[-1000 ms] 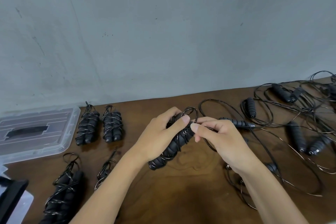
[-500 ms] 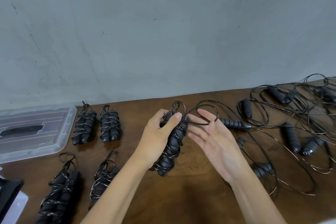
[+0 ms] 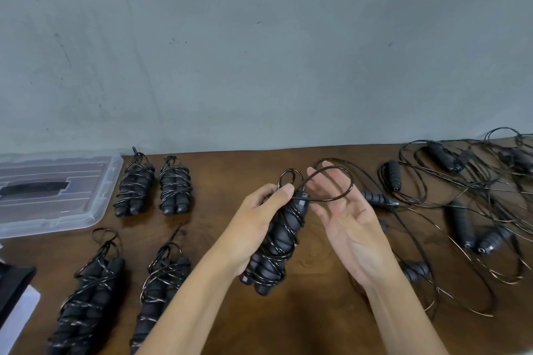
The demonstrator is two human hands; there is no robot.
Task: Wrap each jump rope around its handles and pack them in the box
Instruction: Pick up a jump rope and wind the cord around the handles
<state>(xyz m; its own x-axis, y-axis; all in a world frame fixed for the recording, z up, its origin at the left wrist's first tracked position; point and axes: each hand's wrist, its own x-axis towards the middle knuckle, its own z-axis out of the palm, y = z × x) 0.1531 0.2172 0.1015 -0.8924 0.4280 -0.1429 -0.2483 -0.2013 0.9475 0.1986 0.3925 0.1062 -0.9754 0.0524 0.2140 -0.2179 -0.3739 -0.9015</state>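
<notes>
The left hand (image 3: 253, 219) grips the wrapped jump rope bundle (image 3: 277, 242) above the wooden table (image 3: 302, 320), thumb pinning the cord at the handle tops. Just right of the bundle, the right hand (image 3: 346, 225) lies open, the last springy loop (image 3: 331, 181) draped over its straight fingers. The thin cord looks slick and stiff; the ribbed foam handles should give the surest hold.
</notes>
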